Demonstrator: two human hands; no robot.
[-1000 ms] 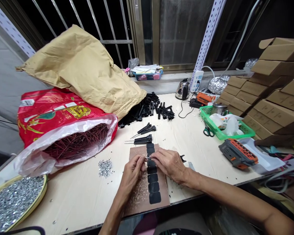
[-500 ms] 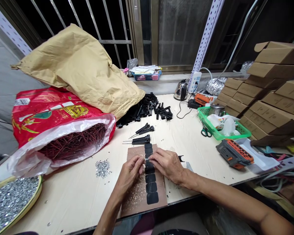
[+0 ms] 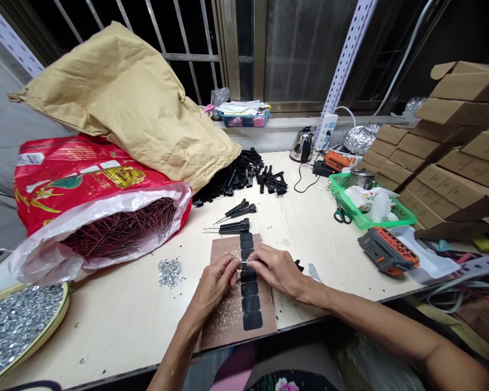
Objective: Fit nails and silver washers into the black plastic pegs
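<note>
My left hand [image 3: 218, 279] and my right hand [image 3: 275, 270] meet fingertip to fingertip over a brown board [image 3: 224, 328]. Both are closed in a pinch on a short, thin, pale piece [image 3: 243, 262] whose kind is too small to make out. Beneath them a column of black rounded-square pads [image 3: 252, 320] runs down the board, its middle partly covered by my fingers. Pale crumbs lie on the board left of the pads. Just beyond the board rest several black plastic pieces with thin metal pins [image 3: 233, 227]. Left of it is a small heap of shiny metal washers [image 3: 170, 272].
A red bag [image 3: 77, 184] of dark red rods lies left, under a tan sack [image 3: 122, 98]. A yellow-rimmed basin [image 3: 61, 320] holds more metal pieces. Black parts [image 3: 248, 168] are piled behind. Right stand a green basket [image 3: 364, 222], a battery pack [image 3: 389, 250], scissors [image 3: 343, 216] and cardboard boxes [image 3: 452, 168].
The view has shifted slightly, and things on the table sit a little higher in the picture. Both hands stay pinched together over the pads, with the pale piece still between them.
</note>
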